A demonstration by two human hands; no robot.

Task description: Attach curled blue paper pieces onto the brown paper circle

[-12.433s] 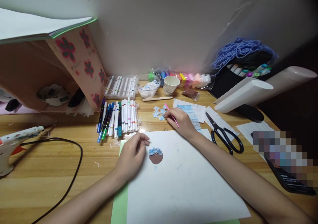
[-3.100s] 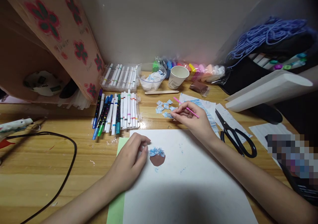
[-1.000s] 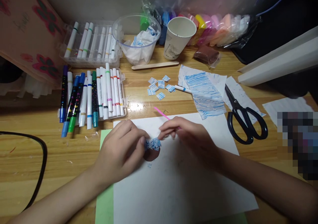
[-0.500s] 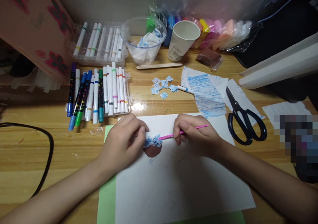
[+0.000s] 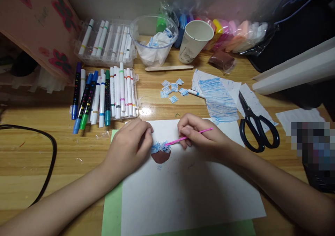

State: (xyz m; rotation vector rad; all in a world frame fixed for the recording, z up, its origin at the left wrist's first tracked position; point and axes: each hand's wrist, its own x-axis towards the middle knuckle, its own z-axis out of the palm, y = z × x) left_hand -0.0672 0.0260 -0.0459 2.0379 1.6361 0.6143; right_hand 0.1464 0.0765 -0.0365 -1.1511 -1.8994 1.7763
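Note:
My right hand [image 5: 195, 133] grips a thin pink stick tool [image 5: 190, 136] between thumb and fingers. The tool's left tip touches crumpled blue-and-white striped paper bits [image 5: 160, 146] along the top of a brown rounded piece [image 5: 160, 157]. Both lie on a white sheet [image 5: 183, 194]. Close against their left side rests my left hand [image 5: 133, 140], fingers curled and thumb pressed toward the index finger. Its fingertips are hidden, so whatever they hold cannot be seen. Several small striped paper squares [image 5: 165, 84] lie beyond the sheet.
Black-handled scissors [image 5: 252, 119] and blue-striped paper [image 5: 220, 96] lie to the right. Markers [image 5: 104, 96] fill a case at left. At the back stand a clear plastic bowl [image 5: 136, 51], a paper cup [image 5: 193, 42] and bagged coloured clay [image 5: 243, 37]. A wooden stick [image 5: 169, 68] lies before them.
My right hand has shifted slightly left, and the pink tool's tip has pushed a little further left into the blue paper bits. My left hand stays in nearly the same place.

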